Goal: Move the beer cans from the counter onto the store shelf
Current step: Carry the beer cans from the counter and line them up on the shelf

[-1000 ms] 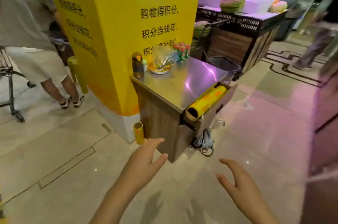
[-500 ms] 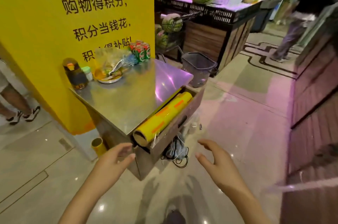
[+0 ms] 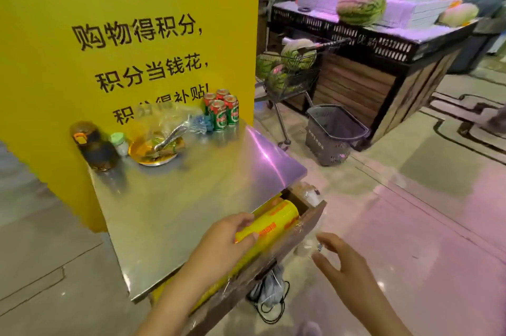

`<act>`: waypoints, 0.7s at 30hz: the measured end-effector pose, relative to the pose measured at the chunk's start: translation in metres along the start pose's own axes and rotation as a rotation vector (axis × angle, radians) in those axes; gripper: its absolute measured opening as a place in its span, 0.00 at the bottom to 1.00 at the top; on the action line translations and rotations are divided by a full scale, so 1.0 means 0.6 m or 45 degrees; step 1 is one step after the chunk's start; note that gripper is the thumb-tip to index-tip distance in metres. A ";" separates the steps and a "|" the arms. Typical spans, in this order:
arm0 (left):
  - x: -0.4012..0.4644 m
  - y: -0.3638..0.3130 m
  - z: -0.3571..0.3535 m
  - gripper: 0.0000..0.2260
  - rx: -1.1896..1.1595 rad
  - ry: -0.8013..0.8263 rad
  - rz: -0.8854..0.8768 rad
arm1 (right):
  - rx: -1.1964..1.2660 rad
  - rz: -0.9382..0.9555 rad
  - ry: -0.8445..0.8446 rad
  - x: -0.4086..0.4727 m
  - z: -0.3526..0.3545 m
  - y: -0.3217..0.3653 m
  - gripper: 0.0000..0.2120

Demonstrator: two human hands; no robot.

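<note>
Several green and red beer cans point(image 3: 221, 110) stand in a tight cluster at the far right corner of the steel counter point(image 3: 175, 204), against the yellow pillar. My left hand point(image 3: 222, 246) hovers over the counter's near edge and the yellow cling-film roll point(image 3: 273, 226), fingers relaxed, holding nothing. My right hand point(image 3: 342, 261) floats open to the right of the counter, above the floor. Both hands are well short of the cans. No store shelf shows in view.
On the counter's far left sit a dark bottle point(image 3: 94, 146), a small green-capped jar point(image 3: 120, 142) and a metal bowl point(image 3: 154, 150) under plastic wrap. A grey shopping basket point(image 3: 332, 135), a cart of watermelons point(image 3: 290, 69) and a fruit display stand point(image 3: 383, 42) stand beyond.
I have come closer to the counter, which now fills the middle of the view. My left hand has moved forward over the cling-film roll; my right hand has risen beside the counter.
</note>
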State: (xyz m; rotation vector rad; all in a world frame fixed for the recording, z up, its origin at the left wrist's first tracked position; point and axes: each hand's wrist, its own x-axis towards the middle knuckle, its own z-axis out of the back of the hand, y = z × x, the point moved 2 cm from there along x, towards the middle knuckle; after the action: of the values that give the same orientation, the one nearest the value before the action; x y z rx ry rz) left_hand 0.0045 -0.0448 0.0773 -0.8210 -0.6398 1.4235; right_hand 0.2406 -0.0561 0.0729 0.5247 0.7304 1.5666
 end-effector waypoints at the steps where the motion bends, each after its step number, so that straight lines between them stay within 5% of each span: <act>1: 0.022 -0.002 -0.006 0.14 0.015 -0.037 0.018 | 0.006 0.027 0.050 0.040 0.005 -0.006 0.17; 6: 0.103 0.023 -0.006 0.14 -0.041 -0.313 0.286 | 0.115 0.152 0.320 0.235 0.013 -0.026 0.21; 11: 0.155 0.045 0.018 0.14 -0.082 -0.601 0.518 | 0.128 0.278 0.543 0.408 0.003 -0.003 0.14; 21: 0.428 0.106 0.121 0.19 -0.064 -0.567 0.552 | 0.123 0.278 0.594 0.710 -0.099 0.061 0.26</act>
State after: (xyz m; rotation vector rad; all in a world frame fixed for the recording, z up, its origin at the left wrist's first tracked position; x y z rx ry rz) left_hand -0.0741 0.2162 0.0450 -0.7102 -0.8706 2.0230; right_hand 0.1180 0.3549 0.0230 0.3155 1.1356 1.8922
